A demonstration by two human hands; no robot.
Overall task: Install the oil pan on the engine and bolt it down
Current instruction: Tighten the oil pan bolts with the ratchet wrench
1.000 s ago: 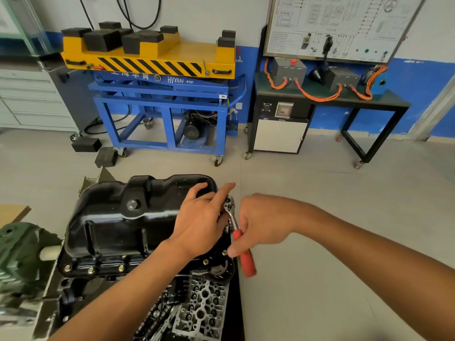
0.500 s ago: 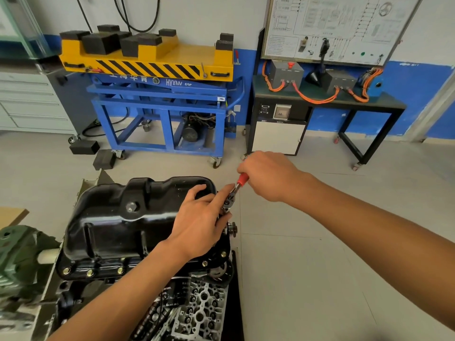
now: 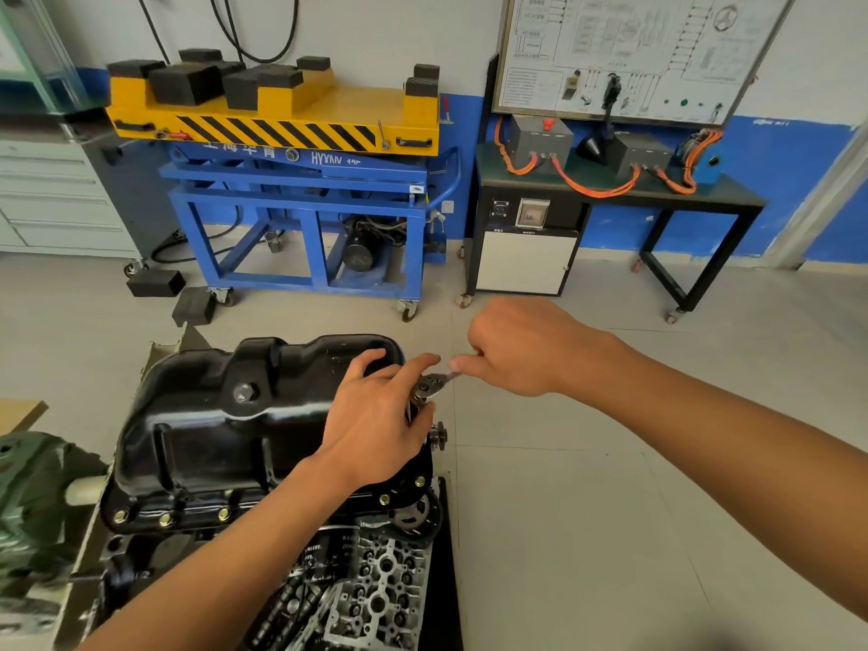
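Observation:
The black oil pan (image 3: 225,429) sits on the engine (image 3: 366,589), with several gold bolts (image 3: 164,519) along its near flange. A ratchet wrench (image 3: 430,385) stands on the pan's right edge, its head pointing down onto a bolt I cannot see. My left hand (image 3: 375,425) rests on the pan's right side, fingers steadying the ratchet head. My right hand (image 3: 521,350) is closed around the ratchet's handle, which it hides, to the right of the pan.
A yellow and blue lift cart (image 3: 291,180) stands behind the engine. A black bench with orange cables (image 3: 610,190) and a wiring board (image 3: 624,54) lie at the back right. Black blocks (image 3: 192,305) sit on the floor. A green machine (image 3: 33,500) is at the left.
My right hand swung the ratchet handle from near me, out and away around the bolt, then back toward the right. The left hand stayed on the ratchet head.

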